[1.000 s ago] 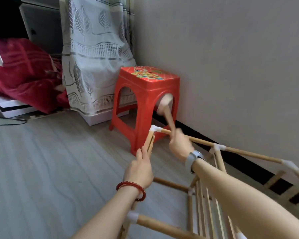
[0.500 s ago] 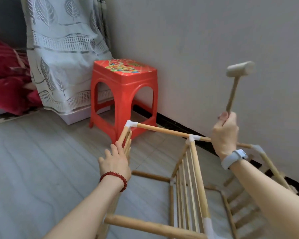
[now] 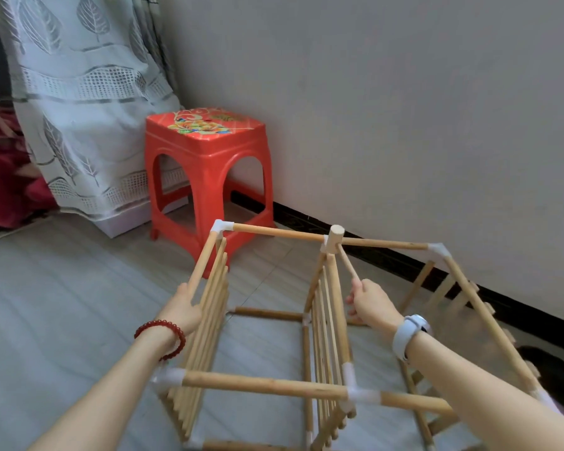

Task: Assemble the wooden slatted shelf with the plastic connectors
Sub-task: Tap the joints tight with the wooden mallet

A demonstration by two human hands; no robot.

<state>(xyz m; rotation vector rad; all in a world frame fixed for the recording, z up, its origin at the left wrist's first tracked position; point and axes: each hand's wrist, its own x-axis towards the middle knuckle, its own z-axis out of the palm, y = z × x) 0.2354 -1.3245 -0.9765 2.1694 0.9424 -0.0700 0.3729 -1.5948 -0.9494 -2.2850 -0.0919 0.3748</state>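
The wooden slatted shelf (image 3: 267,384) stands on its side on the floor, its round rods joined by white plastic connectors (image 3: 221,226). My left hand (image 3: 183,309) grips the top rod of the left slatted panel, a red bead bracelet on its wrist. My right hand (image 3: 370,304) holds the thin handle of a small wooden mallet (image 3: 334,237). The mallet's head rests on the middle connector of the far top rod, which it mostly hides. Another white connector (image 3: 362,396) joins the near rod to the middle slatted panel.
A red plastic stool (image 3: 205,170) stands just beyond the shelf's far left corner, against the grey wall (image 3: 404,109). A leaf-patterned curtain (image 3: 79,102) hangs at the left, with red fabric (image 3: 4,177) behind it. Grey floor (image 3: 62,304) lies to the left.
My right hand swung the mallet down from shoulder height onto the middle connector of the far rod. My left hand closed on the left panel's top rod. The view tilted down.
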